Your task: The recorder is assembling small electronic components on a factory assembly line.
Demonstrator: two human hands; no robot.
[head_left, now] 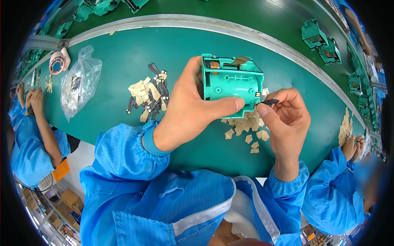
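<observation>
My left hand [191,108] is wrapped round a green plastic housing [232,84], thumb across its lower front wall. The housing is held up above the table, its curved inner face turned toward me. At its top edge show a copper-coloured part [213,65] and a brownish flat tab [240,60]. My right hand [287,119] pinches a small black strip [271,101] between thumb and finger, close by the housing's lower right corner. Whether the strip touches the housing I cannot tell. Beneath the hands lies a scatter of small beige paper pieces [248,138].
Left of my hands lies a pile of black strips and beige paper pieces [141,92]. Beyond it are a clear plastic bag [82,78] and a tape roll [56,65]. More green housings [314,35] stand past the pale rail [180,19]. Co-workers' hands [353,147] are at both sides.
</observation>
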